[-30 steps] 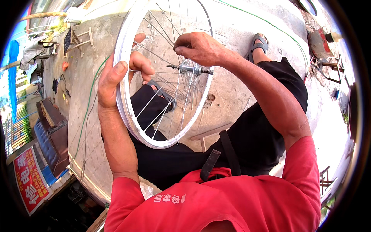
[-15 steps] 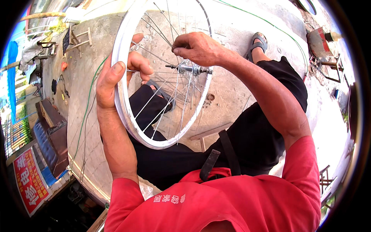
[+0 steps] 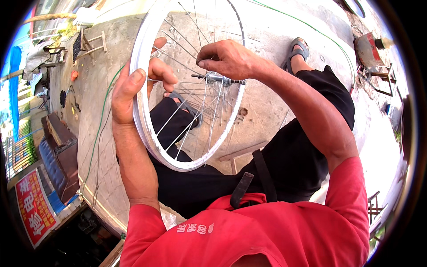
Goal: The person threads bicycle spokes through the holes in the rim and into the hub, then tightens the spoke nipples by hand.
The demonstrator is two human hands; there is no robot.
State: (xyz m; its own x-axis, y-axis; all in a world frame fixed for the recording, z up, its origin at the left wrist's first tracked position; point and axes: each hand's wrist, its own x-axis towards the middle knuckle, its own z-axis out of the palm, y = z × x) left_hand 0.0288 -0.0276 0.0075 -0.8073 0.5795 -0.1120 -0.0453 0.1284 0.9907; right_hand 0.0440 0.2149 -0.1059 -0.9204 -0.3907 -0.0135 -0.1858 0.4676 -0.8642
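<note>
A bare bicycle wheel (image 3: 142, 113) with a silver-white rim and thin metal spokes stands tilted above my knees, without a tyre. My left hand (image 3: 126, 92) is wrapped round the rim's left side, its thumb outside and its fingers reaching inward among the spokes. At the wheel's middle is a shiny hub (image 3: 217, 79) with a dark threaded axle sticking out at both ends. Just above this hub, my right hand (image 3: 227, 58) is closed, thumb and forefinger pinched at a spoke (image 3: 189, 42). The fingertips partly hide the spoke's lower end.
Small dark parts (image 3: 242, 114) lie on the concrete beyond the wheel. A wooden frame (image 3: 242, 152) is between my legs. A green hose (image 3: 103, 100) runs along the left, near a dark sofa (image 3: 55, 155). A small wooden stool (image 3: 91, 46) stands far left, a red-grey container (image 3: 368, 49) far right.
My right hand has shifted very slightly left and down towards the hub. The wheel and my left hand have barely moved.
</note>
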